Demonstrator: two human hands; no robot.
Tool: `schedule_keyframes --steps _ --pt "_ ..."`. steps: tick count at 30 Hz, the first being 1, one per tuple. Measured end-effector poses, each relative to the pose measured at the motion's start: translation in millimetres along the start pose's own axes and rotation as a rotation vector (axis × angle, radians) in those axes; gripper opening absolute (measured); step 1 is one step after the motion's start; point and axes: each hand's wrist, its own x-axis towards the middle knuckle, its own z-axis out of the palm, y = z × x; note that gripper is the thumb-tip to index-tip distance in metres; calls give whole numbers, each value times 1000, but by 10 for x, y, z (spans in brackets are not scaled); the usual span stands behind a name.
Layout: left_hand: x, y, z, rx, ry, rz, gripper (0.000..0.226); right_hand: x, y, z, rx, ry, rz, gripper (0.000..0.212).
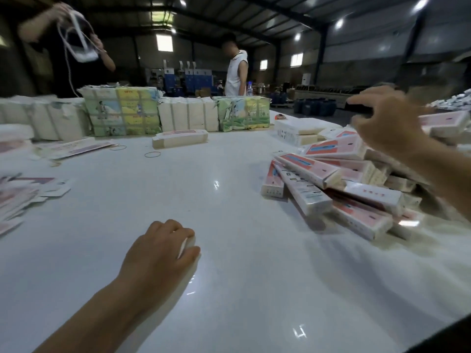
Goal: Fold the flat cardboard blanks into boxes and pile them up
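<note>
- While the right hand (pixel 382 123) hovers with fingers spread over the heap of folded boxes (pixel 339 184) at the right of the head view, a careless drop or nudge could, I judge, send the loosely leaning boxes sliding across the glossy table (pixel 229 263).
- At lower centre the left hand (pixel 163 248) curls round a small white piece I cannot identify.
- Flat blanks (pixel 15 197) lie fanned at the left edge, pink-printed, well apart from the heap of long slim pink-and-white boxes.
</note>
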Motion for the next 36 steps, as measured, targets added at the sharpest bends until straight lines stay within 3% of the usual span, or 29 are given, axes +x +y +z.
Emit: schedule_keyframes --steps 2,4,7,10,14,19,23,26,30,33,36 --pt "0 5 5 1 1 -11 21 -247 -537 93 168 -39 -201 32" --pt "11 8 -2 -4 -20 -24 24 -614 -970 315 277 -206 -301 27" --pt "8 0 -9 -46 -52 -34 28 -1177 -1374 773 307 -512 -308 27" --pt "-6 -23 -13 -23 -56 -22 31 -1533 -1500 1068 290 -620 -318 29" --pt "28 -34 -27 12 -113 -38 33 -1620 -1439 1190 312 -609 -312 25" --pt "239 -194 -272 -224 -221 -145 21 -1642 -1412 1299 305 -571 -317 19" --pt "476 -864 -711 181 -129 -217 24 -1610 -1365 1373 327 -536 -338 21" --pt "421 -1601 -1066 435 -21 -494 33 -1624 -1390 1395 340 -469 -371 15" --pt "252 -2315 -1306 482 -51 -814 60 -1625 -1441 1362 350 -419 -390 22" --pt "161 -2539 -1219 453 -105 -921 85 -1617 -1466 1330 363 -401 -408 26" --pt "150 -2626 -1097 491 -77 -888 54 -1615 -1491 1303 359 -415 -411 26"
